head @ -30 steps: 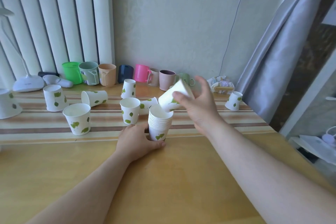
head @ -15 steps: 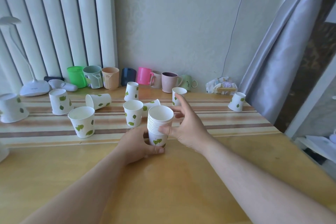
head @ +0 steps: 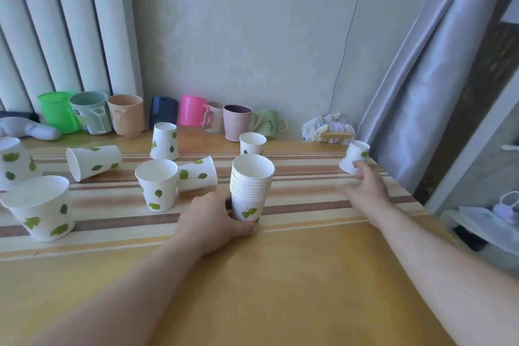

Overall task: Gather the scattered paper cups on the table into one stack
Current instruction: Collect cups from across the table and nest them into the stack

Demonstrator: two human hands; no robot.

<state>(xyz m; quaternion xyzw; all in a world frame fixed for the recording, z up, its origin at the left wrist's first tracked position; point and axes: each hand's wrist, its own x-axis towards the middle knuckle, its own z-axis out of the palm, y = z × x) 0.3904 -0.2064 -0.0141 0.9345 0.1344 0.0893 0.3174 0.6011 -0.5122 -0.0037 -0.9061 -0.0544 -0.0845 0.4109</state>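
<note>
A stack of white paper cups with green leaves [head: 251, 185] stands upright on the striped table [head: 309, 194]. My left hand [head: 210, 219] is wrapped around the stack's base. My right hand [head: 365, 188] reaches far right with blurred, spread fingers, and its fingertips are at an upside-down cup [head: 354, 159] near the table's right edge. Loose cups lie around: an upright one [head: 157, 184], one on its side [head: 196, 175] behind it, an upside-down one [head: 164, 140], another lying one [head: 94, 157], an upright one [head: 252, 143] behind the stack, and two [head: 39, 206] [head: 14, 161] at the left.
A row of coloured plastic mugs [head: 193, 111] lines the wall at the back. A crumpled packet [head: 328, 129] sits at the back right beside a grey curtain [head: 421, 93]. The table's right edge drops off just past the far-right cup.
My right hand set its cup into the stack, let go and swung right to the upside-down cup at the table's edge. My left hand stayed on the stack's base.
</note>
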